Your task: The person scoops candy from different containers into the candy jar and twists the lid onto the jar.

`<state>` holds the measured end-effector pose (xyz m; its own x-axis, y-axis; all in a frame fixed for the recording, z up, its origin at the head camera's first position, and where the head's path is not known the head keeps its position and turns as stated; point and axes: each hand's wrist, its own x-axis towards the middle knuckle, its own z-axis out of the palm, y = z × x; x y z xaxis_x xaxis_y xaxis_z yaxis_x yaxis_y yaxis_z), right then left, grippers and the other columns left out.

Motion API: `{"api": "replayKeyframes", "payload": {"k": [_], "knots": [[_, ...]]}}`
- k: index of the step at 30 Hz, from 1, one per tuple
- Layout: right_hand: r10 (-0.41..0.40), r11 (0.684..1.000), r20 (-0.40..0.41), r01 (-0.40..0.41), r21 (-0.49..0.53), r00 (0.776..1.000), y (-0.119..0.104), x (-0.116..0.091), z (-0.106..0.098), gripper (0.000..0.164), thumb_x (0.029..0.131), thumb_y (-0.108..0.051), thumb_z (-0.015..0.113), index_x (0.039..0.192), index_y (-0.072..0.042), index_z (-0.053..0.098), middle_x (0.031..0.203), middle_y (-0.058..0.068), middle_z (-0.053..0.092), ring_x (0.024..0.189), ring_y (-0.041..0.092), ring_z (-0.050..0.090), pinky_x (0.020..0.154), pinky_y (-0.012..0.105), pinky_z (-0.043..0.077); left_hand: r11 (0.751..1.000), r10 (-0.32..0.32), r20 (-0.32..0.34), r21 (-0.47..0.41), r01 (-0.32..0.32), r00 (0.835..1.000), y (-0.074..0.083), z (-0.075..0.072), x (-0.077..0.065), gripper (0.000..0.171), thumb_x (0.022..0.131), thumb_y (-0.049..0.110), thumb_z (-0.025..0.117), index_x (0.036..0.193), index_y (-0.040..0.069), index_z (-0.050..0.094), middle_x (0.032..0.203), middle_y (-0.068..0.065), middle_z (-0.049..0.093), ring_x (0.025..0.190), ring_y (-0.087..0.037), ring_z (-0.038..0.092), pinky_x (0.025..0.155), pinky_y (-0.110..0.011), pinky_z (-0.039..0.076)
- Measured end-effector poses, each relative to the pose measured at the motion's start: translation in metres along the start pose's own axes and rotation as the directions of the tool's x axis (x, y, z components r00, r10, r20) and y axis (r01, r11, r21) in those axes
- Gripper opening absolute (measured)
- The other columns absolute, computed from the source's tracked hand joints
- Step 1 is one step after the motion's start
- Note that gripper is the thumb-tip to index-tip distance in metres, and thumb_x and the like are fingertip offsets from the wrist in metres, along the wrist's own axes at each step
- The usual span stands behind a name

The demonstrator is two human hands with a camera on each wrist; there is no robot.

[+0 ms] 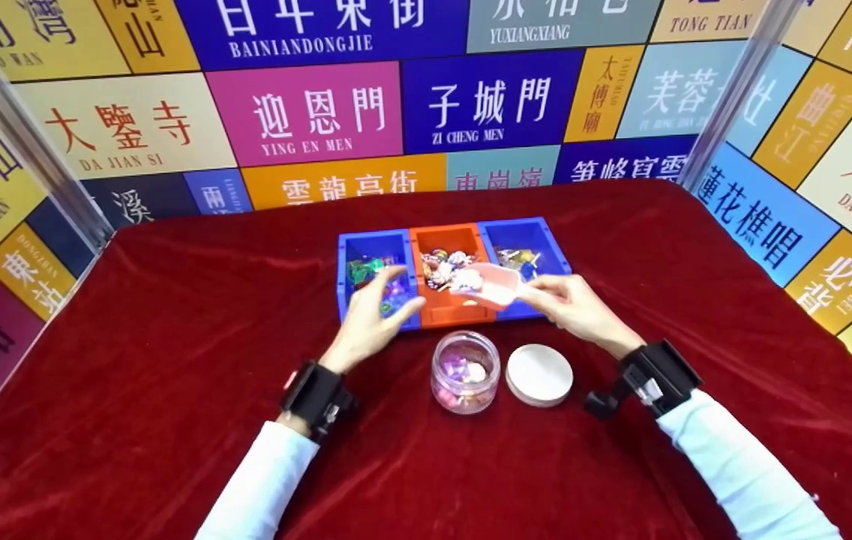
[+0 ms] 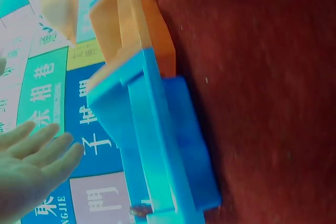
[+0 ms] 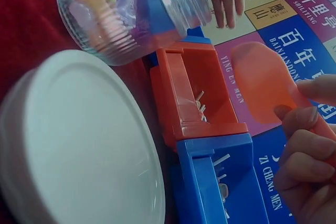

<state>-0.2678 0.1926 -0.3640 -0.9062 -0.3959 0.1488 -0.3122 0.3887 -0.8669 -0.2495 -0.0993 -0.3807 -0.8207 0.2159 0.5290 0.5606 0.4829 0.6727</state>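
My right hand (image 1: 576,304) grips the handle of a pink translucent scoop (image 1: 502,286), its fingers curled round it in the right wrist view. Pale, light-coloured pieces (image 1: 466,281) show at the scoop's front, over the middle orange bin (image 1: 447,313). My left hand (image 1: 367,319) hovers at the left blue bin (image 1: 343,289), thumb and fingers spread apart with nothing between them. Below the bins stands a clear jar (image 1: 463,394) without its lid, holding pink, purple and white pieces. Beside it lies a round white lid (image 1: 539,373), also large in the right wrist view.
The right blue bin (image 1: 557,255) adjoins the orange one and holds small sticks and pieces. Green and blue shiny pieces (image 1: 366,268) lie in the left bin. Dark red cloth (image 1: 193,315) covers the table, and panels with lettering (image 1: 306,112) stand behind and at both sides.
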Motion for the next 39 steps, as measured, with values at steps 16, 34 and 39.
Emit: {"api": "replayKeyframes", "payload": {"k": [16,34,39], "knots": [[0.014,0.999,0.129,-0.009,-0.037,0.992,-0.036,-0.038,-0.002,0.02,0.087,-0.014,0.057,0.096,0.003,0.063,0.062,-0.004,0.05,0.047,0.003,0.034,0.043,0.017,0.028,0.992,-0.017,0.401,-0.105,0.065,0.916,0.014,0.011,-0.01,0.074,0.073,0.033,0.072,0.13,0.002,0.039,0.13,-0.015,0.046,0.118,-0.027,0.044,0.099,-0.037,0.035],[-0.102,0.991,0.258,0.121,-0.058,0.961,-0.02,-0.045,-0.014,0.013,0.085,-0.014,0.059,0.092,-0.006,0.067,0.082,-0.001,0.064,0.072,0.006,0.053,0.067,0.019,0.046,0.997,0.034,0.604,-0.072,0.012,0.796,0.02,0.023,-0.016,0.083,0.064,0.025,0.079,0.131,0.001,0.037,0.127,-0.013,0.048,0.112,-0.021,0.049,0.095,-0.029,0.038],[-0.142,0.974,0.246,0.179,-0.137,0.959,-0.047,-0.052,-0.014,0.013,0.085,-0.011,0.059,0.09,-0.001,0.067,0.081,0.001,0.066,0.071,0.009,0.056,0.065,0.018,0.046,0.999,0.04,0.599,-0.036,-0.023,0.8,0.018,0.026,-0.017,0.078,0.063,0.027,0.08,0.127,0.004,0.043,0.12,-0.01,0.054,0.106,-0.02,0.052,0.092,-0.028,0.041]]}}
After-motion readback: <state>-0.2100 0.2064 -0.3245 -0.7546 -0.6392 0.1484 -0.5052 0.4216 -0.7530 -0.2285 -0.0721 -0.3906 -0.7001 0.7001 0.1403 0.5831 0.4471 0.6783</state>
